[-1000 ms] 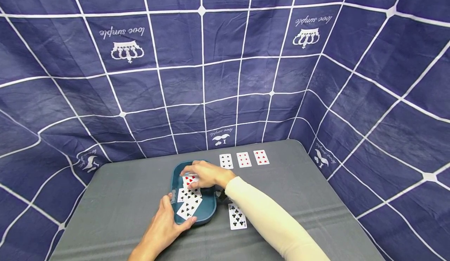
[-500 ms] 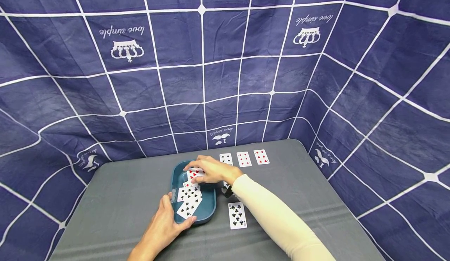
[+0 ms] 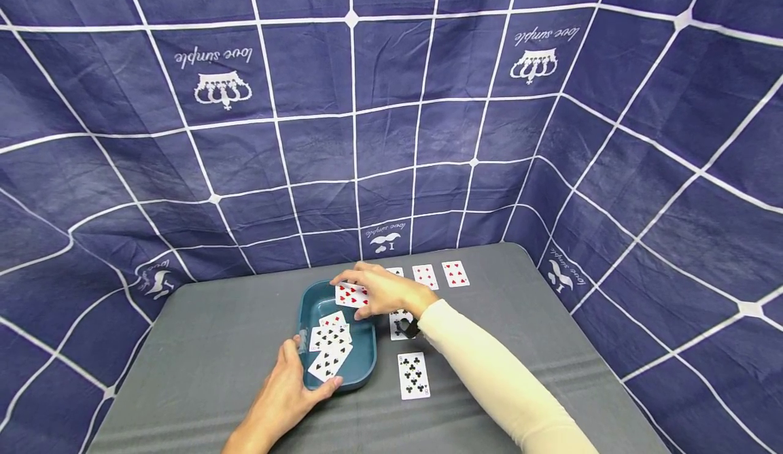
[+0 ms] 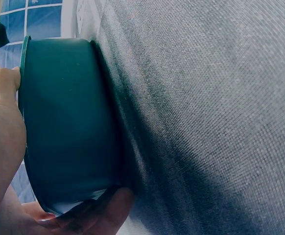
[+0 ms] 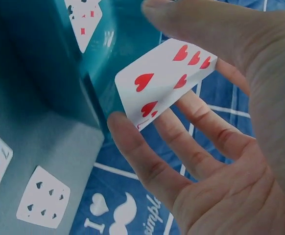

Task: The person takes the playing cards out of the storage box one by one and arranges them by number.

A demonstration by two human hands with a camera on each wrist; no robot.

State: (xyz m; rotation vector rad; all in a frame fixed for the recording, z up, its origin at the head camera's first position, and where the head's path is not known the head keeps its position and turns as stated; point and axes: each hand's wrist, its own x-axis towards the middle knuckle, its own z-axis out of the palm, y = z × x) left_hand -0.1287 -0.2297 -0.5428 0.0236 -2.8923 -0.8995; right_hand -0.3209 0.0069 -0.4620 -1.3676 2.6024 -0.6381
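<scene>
My right hand [image 3: 391,291] holds a hearts playing card [image 3: 351,295] over the far right part of a blue-green tray [image 3: 362,352]. In the right wrist view the card [image 5: 157,73] lies face-on among the fingers and thumb. My left hand [image 3: 283,380] grips the tray's near left corner, thumb on the near rim and fingers along the left side. The left wrist view shows the tray's outer wall [image 4: 66,107] beside that hand. Inside the tray lie overlapping cards: a spades card [image 3: 330,361], another spades card [image 3: 330,337] and a partly covered diamonds card [image 3: 332,319].
Along the table's [image 3: 214,345] back lie a black-suited card [image 3: 396,271] partly behind my right hand, a diamonds card [image 3: 425,276] and a hearts card [image 3: 455,274]. One clubs card [image 3: 399,328] sits partly under my right wrist. Nearer is another clubs card [image 3: 414,375]. Blue curtains [image 3: 306,148] stand behind.
My right hand has lifted the hearts card off the pile and moved it right and away, uncovering more of the diamonds card. My left hand stays on the tray.
</scene>
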